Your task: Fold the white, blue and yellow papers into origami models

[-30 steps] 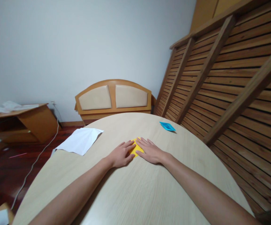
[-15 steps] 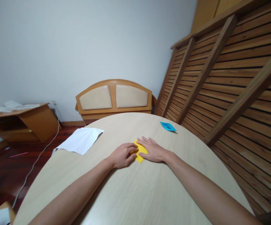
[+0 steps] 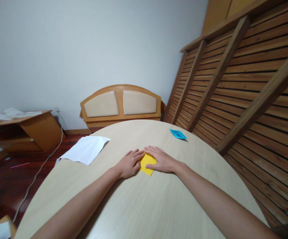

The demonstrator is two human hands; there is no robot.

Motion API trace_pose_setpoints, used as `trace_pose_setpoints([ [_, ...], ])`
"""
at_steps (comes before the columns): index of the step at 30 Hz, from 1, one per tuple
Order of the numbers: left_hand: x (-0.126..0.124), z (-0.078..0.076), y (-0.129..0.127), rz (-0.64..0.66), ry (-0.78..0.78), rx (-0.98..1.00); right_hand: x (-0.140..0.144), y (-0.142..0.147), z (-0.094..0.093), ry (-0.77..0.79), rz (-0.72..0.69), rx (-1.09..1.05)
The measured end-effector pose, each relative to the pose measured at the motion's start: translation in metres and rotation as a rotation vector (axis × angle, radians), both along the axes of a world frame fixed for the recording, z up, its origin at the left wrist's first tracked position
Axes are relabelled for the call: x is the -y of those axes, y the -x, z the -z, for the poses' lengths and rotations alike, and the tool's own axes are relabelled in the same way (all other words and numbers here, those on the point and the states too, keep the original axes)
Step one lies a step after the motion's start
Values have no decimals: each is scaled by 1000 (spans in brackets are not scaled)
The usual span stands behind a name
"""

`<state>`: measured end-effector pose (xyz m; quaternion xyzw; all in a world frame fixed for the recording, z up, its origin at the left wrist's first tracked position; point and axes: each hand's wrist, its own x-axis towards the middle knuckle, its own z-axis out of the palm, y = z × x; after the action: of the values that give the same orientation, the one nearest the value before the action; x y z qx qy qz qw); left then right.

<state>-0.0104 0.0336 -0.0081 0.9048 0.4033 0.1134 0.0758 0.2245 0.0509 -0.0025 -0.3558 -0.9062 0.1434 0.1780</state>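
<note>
A piece of yellow paper (image 3: 147,161) lies flat on the round table (image 3: 144,205), between my two hands. My left hand (image 3: 129,163) rests palm down at its left edge, with the fingers stretched out and partly over the paper. From the other side, my right hand (image 3: 160,160) lies flat over the paper's far right part, thumb apart from the fingers. The far and side edges of the paper are partly hidden beneath my fingers. Beyond my right hand sits a folded blue paper boat (image 3: 178,134).
White creased paper (image 3: 86,149) lies at the table's left edge. A wooden headboard (image 3: 121,103) stands behind the table, and a slatted wooden frame (image 3: 223,86) leans on the right. At the left is a low cabinet (image 3: 34,132) with a cable (image 3: 38,169) on the floor.
My left hand has shifted slightly left and flattened, its fingers now straighter. More of the yellow paper shows between my hands. My right hand has barely moved.
</note>
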Motion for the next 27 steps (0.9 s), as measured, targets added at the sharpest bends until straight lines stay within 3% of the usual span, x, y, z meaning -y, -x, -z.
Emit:
trace_pose_setpoints([
  [4, 2, -5, 0, -38, -125, 45, 0, 6, -1, -110, 54, -52],
  [8, 3, -7, 1, -29, -164, 87, 5, 12, 0, -23, -16, -11],
  [16, 1, -6, 5, -68, 93, -73, 10, 10, -3, 147, -8, 158],
  [27, 6, -10, 3, -187, 90, -137, 8, 7, -7, 118, 143, 171],
])
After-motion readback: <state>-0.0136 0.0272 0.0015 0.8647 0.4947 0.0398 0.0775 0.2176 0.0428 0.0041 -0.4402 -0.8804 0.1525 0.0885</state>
